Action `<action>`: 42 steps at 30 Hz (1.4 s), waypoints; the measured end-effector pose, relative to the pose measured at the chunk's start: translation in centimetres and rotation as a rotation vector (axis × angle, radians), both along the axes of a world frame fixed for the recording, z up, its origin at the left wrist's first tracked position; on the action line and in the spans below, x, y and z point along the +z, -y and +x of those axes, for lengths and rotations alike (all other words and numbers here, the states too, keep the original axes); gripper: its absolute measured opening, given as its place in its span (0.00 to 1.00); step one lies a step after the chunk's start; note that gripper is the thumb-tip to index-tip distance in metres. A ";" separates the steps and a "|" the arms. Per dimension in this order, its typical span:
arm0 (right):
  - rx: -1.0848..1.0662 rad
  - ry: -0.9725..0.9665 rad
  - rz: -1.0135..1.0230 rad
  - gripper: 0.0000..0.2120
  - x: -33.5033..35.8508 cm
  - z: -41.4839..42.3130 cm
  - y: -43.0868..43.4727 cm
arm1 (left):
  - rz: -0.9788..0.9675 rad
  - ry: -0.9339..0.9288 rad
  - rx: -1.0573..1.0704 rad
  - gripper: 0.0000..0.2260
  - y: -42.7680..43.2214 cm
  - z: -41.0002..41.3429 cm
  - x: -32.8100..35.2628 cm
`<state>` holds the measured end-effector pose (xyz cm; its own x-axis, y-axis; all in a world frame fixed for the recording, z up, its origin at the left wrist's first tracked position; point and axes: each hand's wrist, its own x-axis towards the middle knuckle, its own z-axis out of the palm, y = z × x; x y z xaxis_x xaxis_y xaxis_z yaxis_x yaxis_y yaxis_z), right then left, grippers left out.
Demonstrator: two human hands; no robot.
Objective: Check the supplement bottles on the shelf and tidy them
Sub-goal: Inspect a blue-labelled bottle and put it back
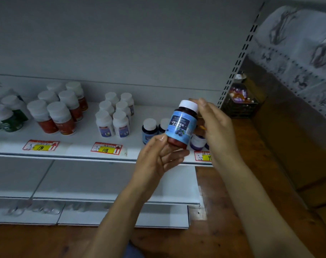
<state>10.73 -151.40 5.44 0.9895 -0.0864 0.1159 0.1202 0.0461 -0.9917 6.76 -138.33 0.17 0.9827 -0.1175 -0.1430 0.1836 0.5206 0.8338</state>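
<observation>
Left grip pinches the bottle at its base, right grip clasps its cap end; it tilts between them, before the shelf. A loose lower pinch could drop it onto bottles behind.

i count six red-label bottles at nine o'clock, in two rows of three. six white purple-label bottles sit nearer centre, also two by three. at least three green-label bottles show at the far nine o'clock edge, where the view cuts off. three blue-label bottles: one held bottle at centre, two shelf ones at its nine o'clock. three price tags run from nine round to five o'clock. two hands: left hand, right hand.
</observation>
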 end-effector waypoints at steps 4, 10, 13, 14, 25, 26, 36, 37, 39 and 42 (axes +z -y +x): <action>0.018 -0.037 -0.006 0.07 -0.8 -1.2 1.1 | -0.065 -0.063 -0.099 0.24 1.1 -1.8 -0.3; 0.073 0.005 -0.096 0.05 -1.0 -2.9 1.8 | -0.091 -0.099 -0.119 0.25 1.7 -3.4 -0.3; 0.060 0.052 -0.160 0.07 -1.0 -3.5 1.9 | -0.086 -0.130 -0.114 0.24 1.9 -3.8 -0.2; 0.071 0.059 -0.173 0.09 -1.1 -3.7 2.0 | -0.090 -0.137 -0.108 0.24 1.9 -3.9 -0.2; 0.229 0.106 -0.120 0.28 -2.3 -5.6 2.5 | -0.133 -0.116 0.062 0.22 2.0 -4.9 0.3; 0.220 0.119 -0.136 0.28 -2.4 -5.7 2.5 | -0.144 -0.100 0.079 0.21 1.9 -4.8 0.3; 0.082 0.051 -0.008 0.14 -1.4 -5.0 1.8 | -0.094 -0.002 0.128 0.15 2.1 -4.3 0.4; 0.087 0.046 -0.013 0.13 -1.4 -4.9 1.8 | -0.100 -0.005 0.135 0.14 2.0 -4.3 0.3; 0.125 0.024 -0.010 0.15 -1.5 -4.8 1.9 | -0.101 -0.010 0.164 0.15 2.1 -4.1 0.3; 0.186 -0.005 -0.045 0.21 -2.2 -5.0 1.8 | -0.086 -0.019 0.229 0.21 2.1 -3.8 0.3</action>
<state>5.77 -153.20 3.26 0.9884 0.1037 0.1109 0.1090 0.0232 -0.9938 2.98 -140.40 0.48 0.9824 0.0955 -0.1606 0.0676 0.6196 0.7820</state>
